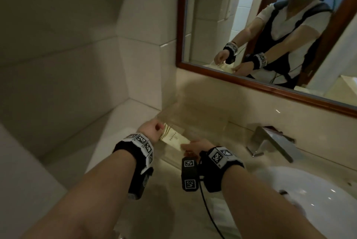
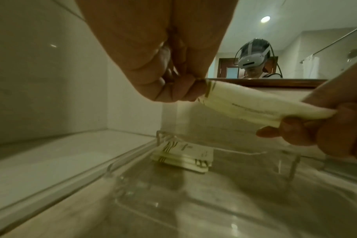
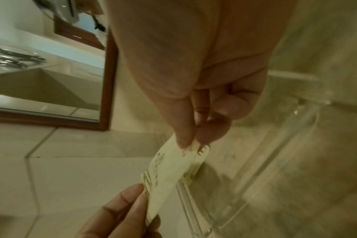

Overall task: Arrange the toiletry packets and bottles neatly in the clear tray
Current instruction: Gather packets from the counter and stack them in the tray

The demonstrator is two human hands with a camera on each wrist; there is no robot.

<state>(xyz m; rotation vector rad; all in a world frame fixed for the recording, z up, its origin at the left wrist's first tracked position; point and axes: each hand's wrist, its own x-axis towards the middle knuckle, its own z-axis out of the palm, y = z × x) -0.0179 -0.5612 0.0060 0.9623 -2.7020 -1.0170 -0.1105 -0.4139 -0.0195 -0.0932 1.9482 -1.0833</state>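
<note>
A cream toiletry packet (image 1: 172, 138) with gold stripes hangs above the clear tray (image 1: 195, 117), held by both hands. My left hand (image 1: 152, 128) pinches its striped left end (image 2: 209, 91). My right hand (image 1: 195, 147) pinches the other end (image 3: 190, 147). In the left wrist view the packet (image 2: 253, 104) stretches between the two hands, over the clear tray (image 2: 132, 159). A small stack of similar packets (image 2: 183, 157) lies flat at the tray's far left corner. In the right wrist view the packet (image 3: 169, 173) runs down to the left hand's fingers (image 3: 124, 209). No bottles show.
The tray sits on a beige marble counter against the wall, below a wood-framed mirror (image 1: 270, 86). A chrome tap (image 1: 274, 142) and a white basin (image 1: 313, 200) lie to the right. A white ledge (image 1: 119, 121) borders the tray's left side.
</note>
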